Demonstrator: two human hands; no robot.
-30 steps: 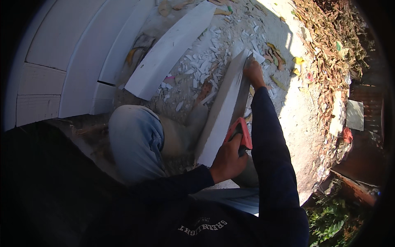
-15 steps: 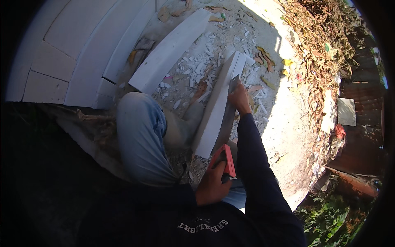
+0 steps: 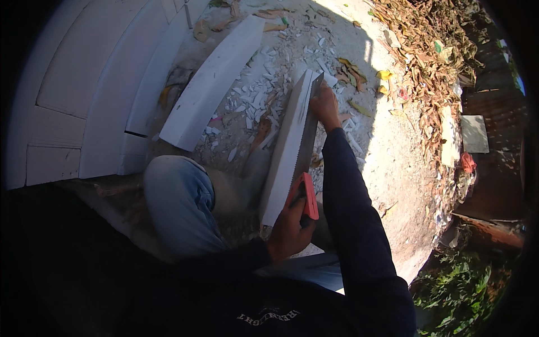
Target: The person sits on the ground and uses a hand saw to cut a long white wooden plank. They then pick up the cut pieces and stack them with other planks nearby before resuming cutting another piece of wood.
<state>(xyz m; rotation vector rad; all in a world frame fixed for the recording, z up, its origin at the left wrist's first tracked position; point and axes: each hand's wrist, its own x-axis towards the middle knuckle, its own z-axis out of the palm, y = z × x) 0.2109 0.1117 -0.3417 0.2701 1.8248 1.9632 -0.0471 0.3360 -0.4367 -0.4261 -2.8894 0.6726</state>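
Observation:
A long white block [image 3: 284,147] lies lengthwise in front of me, its near end by my legs. Against its right side a hand saw [image 3: 306,144] is laid along the length, toothed edge toward the block's top face. My left hand [image 3: 291,231] is closed round the saw's red and black handle at the near end. Toward the far end, my right hand [image 3: 325,105] grips the blade close to its tip, fingers curled and partly hidden. Left of this block lies a second white block [image 3: 212,84], touched by neither hand.
White chips [image 3: 255,103] litter the ground between the blocks. Stacked white blocks [image 3: 84,106] form a wall at the left. My bent knee [image 3: 177,185] is beside the work. Dry leaves [image 3: 418,53] and a rusty metal sheet [image 3: 494,163] lie along the right.
Both hands have pushed the saw forward along the block, so its tip is now near the block's far end. The view has shifted slightly.

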